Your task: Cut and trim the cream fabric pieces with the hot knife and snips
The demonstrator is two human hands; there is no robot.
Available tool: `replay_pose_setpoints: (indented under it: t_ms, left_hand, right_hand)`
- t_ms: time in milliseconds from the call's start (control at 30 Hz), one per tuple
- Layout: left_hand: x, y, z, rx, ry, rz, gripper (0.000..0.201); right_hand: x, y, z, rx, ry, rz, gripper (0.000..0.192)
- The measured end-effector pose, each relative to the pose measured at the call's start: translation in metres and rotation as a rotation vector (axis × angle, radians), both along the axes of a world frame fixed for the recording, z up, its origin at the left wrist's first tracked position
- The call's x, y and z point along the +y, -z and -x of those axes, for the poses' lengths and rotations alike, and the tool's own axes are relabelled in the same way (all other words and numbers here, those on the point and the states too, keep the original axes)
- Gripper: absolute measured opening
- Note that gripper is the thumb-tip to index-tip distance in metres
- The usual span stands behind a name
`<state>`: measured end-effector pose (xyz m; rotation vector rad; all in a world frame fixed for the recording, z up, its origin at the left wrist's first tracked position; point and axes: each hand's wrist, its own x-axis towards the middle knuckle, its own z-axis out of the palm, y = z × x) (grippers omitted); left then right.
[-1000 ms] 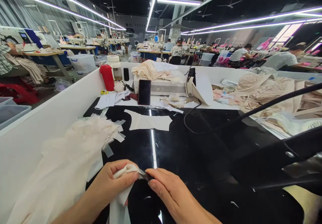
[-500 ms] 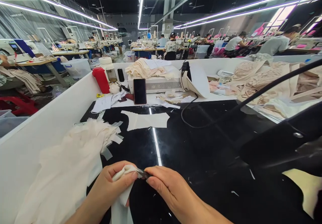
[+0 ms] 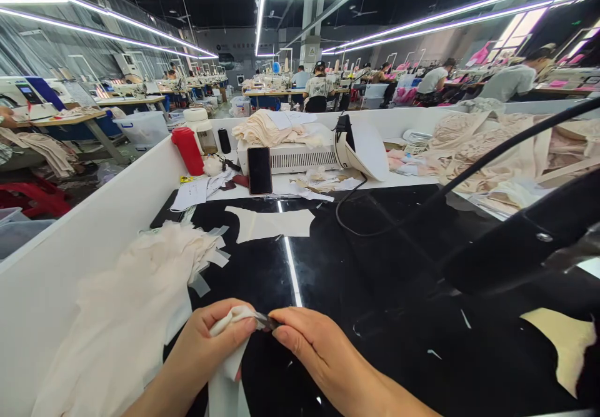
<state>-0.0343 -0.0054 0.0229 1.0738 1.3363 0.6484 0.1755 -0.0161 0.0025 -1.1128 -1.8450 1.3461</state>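
Observation:
In the lower middle of the head view, my left hand [image 3: 213, 336] pinches a folded cream fabric piece [image 3: 229, 364] between thumb and fingers, with its tail hanging down. My right hand [image 3: 312, 345] is closed around a small dark metal tool [image 3: 268, 321], most of it hidden in the fingers; it looks like thread snips. The tool's tip touches the fabric beside my left thumb. On the black tabletop [image 3: 375, 267] beyond my hands lies a flat cream cut piece [image 3: 276, 224]. A heap of cream fabric pieces [image 3: 135, 279] rests to the left.
A phone [image 3: 259, 170] leans against a white vented box [image 3: 304, 157] at the back. Left of it stand a red container [image 3: 187, 150] and a black thread spool [image 3: 224, 140]. A black machine arm [image 3: 515, 248] juts in from the right, above a yellowish piece [image 3: 562, 342]. Co-workers sit farther off.
Both hands keep nearly the same position and hold on the fabric and tool. The view has shifted slightly, so the machine arm and yellowish piece at right appear a little displaced.

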Motion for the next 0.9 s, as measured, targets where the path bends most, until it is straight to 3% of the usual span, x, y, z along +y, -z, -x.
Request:
replay_pose_setpoints:
  t_ms: [900]
  left_hand:
    - [-0.004, 0.0023, -0.0007, 0.038, -0.023, -0.05, 0.054]
  right_hand:
    - [-0.0012, 0.0064, -0.0003, 0.02, -0.005, -0.03, 0.042]
